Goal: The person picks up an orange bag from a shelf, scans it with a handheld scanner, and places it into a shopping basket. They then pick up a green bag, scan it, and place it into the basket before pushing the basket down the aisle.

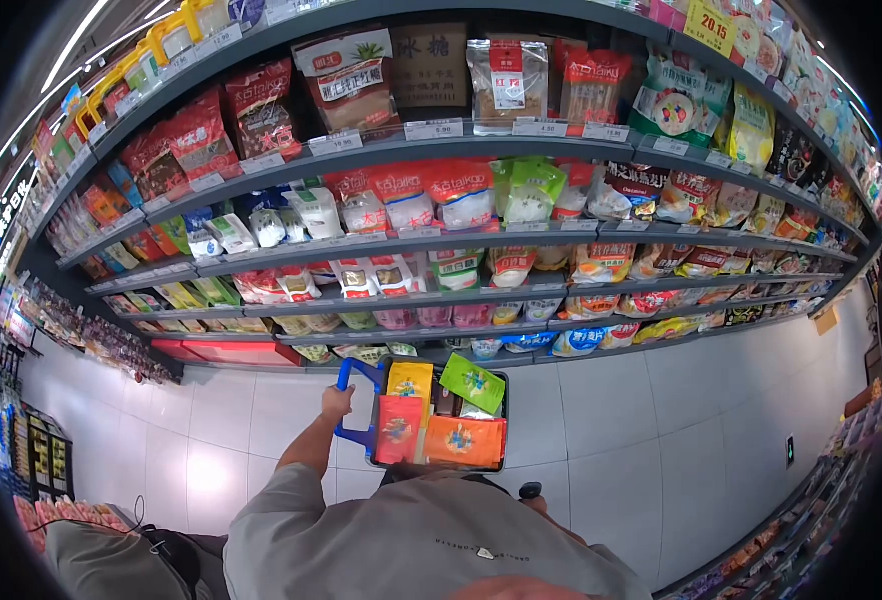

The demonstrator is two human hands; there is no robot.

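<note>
Shopping basket (496, 395) at six o'clock below the shelves (441, 150) — rigid, probably light with soft snack packets (464, 440); best carried by blue handle (353, 378). Left hand (337, 402) closed around that handle. Right hand out of view.

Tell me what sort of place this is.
Most likely a supermarket aisle. Long tiered shelves carry bagged goods with price tags along their edges, and the person's left hand grips the blue handle of a shopping basket filled with colourful packets.
</note>
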